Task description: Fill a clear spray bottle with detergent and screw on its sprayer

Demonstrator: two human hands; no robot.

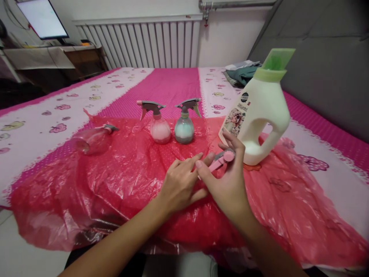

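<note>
My right hand (227, 181) is closed around a pink and grey spray trigger head (223, 158), held just above a red plastic sheet (115, 184). My left hand (180, 182) lies beside it with fingers stretched out, the fingertips reaching toward the trigger head. A white detergent jug with a green cap (261, 109) stands tilted right behind my right hand. Farther back stand two small spray bottles, one with pink liquid (158, 125) and one with pale blue liquid (184, 125). A clear pinkish bottle (92, 139) lies on its side at the left.
The red sheet covers a bed with a pink and white flowered cover (43, 115). Folded clothes (240, 73) lie at the far side. A white radiator (144, 42) lines the wall, a monitor (43, 17) sits at the far left, and a grey headboard (323, 65) rises at the right.
</note>
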